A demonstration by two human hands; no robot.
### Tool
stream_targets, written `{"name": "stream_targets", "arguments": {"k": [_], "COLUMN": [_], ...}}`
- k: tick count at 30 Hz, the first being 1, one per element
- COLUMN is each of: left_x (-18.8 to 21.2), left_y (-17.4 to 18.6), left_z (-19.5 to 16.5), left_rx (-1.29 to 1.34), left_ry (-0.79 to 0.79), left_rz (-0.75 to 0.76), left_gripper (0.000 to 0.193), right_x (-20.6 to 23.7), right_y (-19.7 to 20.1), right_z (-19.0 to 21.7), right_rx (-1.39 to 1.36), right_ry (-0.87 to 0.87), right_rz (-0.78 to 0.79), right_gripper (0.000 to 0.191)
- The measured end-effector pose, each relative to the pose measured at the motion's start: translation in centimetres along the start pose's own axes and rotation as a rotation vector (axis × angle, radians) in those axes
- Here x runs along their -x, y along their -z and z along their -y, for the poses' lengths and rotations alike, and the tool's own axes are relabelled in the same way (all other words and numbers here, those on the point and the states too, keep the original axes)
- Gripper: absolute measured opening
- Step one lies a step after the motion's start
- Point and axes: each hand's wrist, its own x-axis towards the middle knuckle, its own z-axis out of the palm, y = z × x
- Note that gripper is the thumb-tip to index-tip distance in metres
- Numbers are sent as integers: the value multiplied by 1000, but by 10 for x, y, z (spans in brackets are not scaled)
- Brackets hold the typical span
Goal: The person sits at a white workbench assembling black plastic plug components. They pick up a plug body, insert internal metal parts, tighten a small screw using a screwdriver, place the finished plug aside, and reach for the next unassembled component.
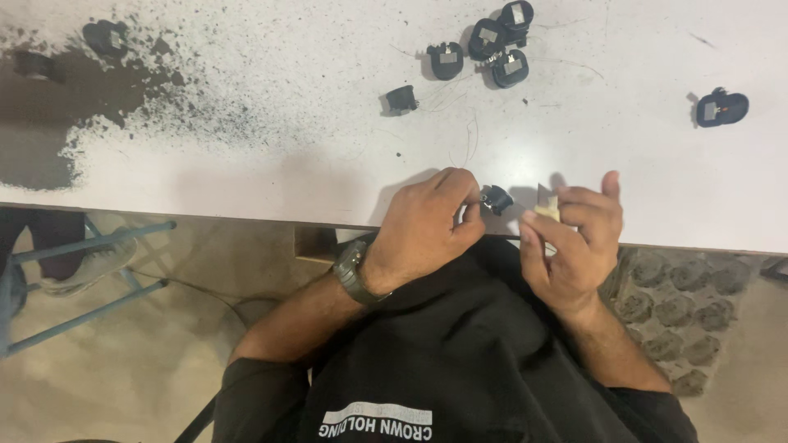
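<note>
My left hand (423,230), with a dark watch on its wrist, pinches a small black plastic part (496,199) between thumb and fingers just above the near edge of the white table (246,176). A few centimetres to its right, my right hand (574,246) holds a small pale, cream-coloured piece (548,210) in its fingertips, with the other fingers curled and raised. The two hands are close together but apart. My black shirt fills the bottom of the view.
Several similar black parts lie on the table: a cluster (492,45) at the far middle, one (401,99) nearer, one (721,107) at the right, two at the far left. Black powder stains (123,90) the left. A blue stool frame (82,246) stands below.
</note>
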Motion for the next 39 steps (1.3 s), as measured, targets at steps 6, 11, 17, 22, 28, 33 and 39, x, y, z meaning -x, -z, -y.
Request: {"name": "stream_targets", "arguments": {"k": [6, 11, 17, 22, 28, 33, 39], "left_x": [5, 8, 8, 8, 10, 14, -5], "left_y": [-4, -3, -2, 0, 3, 9, 70], "left_z": [5, 7, 9, 12, 17, 16, 31], "left_rx": [58, 88, 108, 110, 139, 95, -315], "left_ry": [-6, 30, 40, 45, 13, -29, -291], "left_rz": [5, 6, 13, 38, 41, 72, -184], "left_gripper": [17, 16, 16, 15, 15, 13, 27], "right_x": [20, 23, 20, 20, 15, 5, -8], "right_y": [-30, -35, -35, -36, -34, -25, 7], "right_z": [9, 7, 6, 6, 11, 18, 5], "right_rx": [-219, -145, -156, -140, -128, -76, -78], "right_ry": [-30, -3, 23, 27, 36, -4, -166], "right_rz": [-49, -31, -23, 4, 35, 72, -55], "right_gripper": [33, 34, 35, 36, 39, 37, 24]}}
